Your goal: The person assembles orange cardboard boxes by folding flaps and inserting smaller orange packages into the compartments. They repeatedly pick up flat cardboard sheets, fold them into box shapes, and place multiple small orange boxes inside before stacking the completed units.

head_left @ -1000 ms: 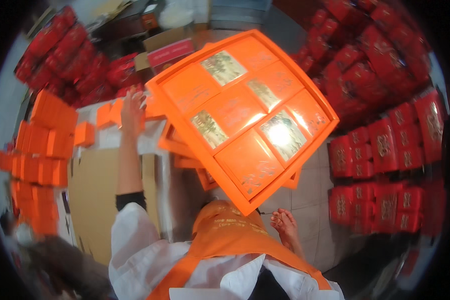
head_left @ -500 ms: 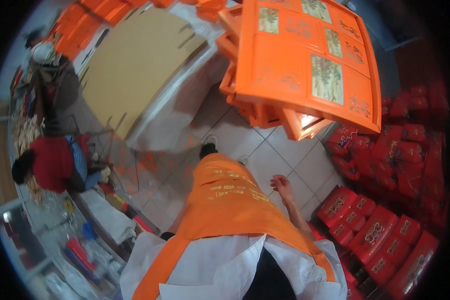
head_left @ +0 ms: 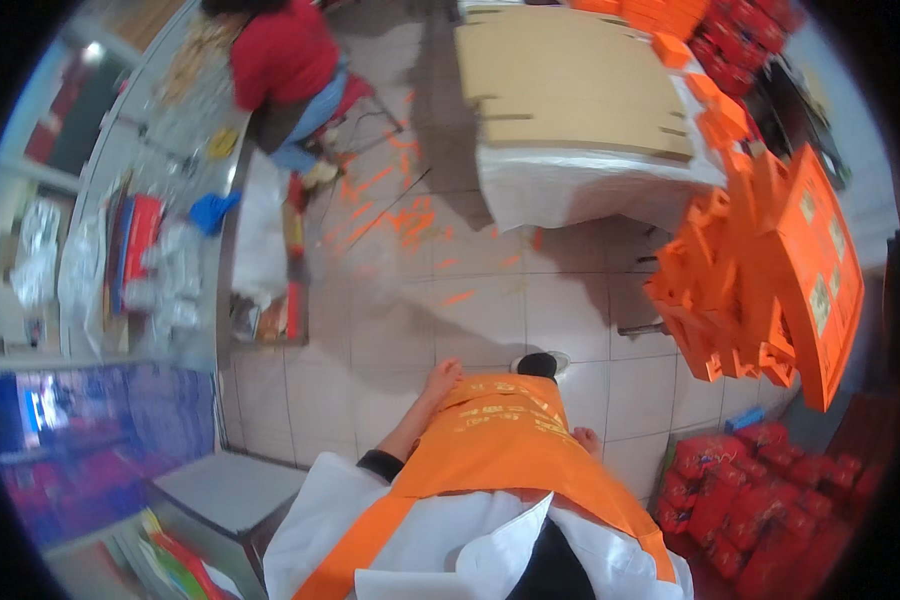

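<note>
My left hand hangs in front of the left side of my orange apron, above the tiled floor. It looks loosely open, with no object visible in it. Close to the apron's right edge, my right hand shows only in part. Its fingers are mostly hidden, and I see nothing held there. Neither hand touches any of the goods around me. Farther to the right leans a stack of orange boxes, with a large orange printed panel at its outer side.
A covered table bears a tan board at the far side. Orange scraps litter the tiles. A person in red sits by a long cluttered counter. Red boxes fill the right; a grey cabinet stands left.
My view has turned left: the orange stack and table now sit farther right, and the seated person is farther ahead. My left hand has come into view; the right is now mostly hidden.
</note>
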Demonstrator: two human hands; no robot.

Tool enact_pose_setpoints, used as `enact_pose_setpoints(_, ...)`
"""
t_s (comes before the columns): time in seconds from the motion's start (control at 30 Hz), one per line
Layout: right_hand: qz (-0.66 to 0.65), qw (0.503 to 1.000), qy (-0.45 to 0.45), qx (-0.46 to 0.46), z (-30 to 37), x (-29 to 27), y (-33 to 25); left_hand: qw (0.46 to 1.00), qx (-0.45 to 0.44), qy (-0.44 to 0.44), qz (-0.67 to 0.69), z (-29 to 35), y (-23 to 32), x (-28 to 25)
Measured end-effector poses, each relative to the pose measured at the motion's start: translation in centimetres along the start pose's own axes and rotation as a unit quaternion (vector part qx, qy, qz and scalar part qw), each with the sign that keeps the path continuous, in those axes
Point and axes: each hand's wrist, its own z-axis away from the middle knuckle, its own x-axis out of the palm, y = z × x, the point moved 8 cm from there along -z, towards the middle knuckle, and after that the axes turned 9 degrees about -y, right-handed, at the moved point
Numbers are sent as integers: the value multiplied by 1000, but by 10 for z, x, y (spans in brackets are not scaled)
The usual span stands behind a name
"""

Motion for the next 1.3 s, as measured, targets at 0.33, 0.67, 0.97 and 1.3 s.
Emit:
enact_pose_setpoints(0.33, 162, 965, -203, -26, 68, 241, -58, 940, -108, 291, 139, 206, -221, -196)
enact_pose_setpoints(0.67, 382, 873, -291, -86, 69, 368, -83, 911, -92, 310, 254, 215, -301, -160)
enact_pose_setpoints(0.97, 443, 842, -287, -115, 15, 445, -145, 938, -133, 295, 124, 141, -290, -221)
enact_pose_setpoints(1.3, 235, 764, -513, -312, 151, 686, -432, 931, 28, 326, 163, 20, -74, -341)
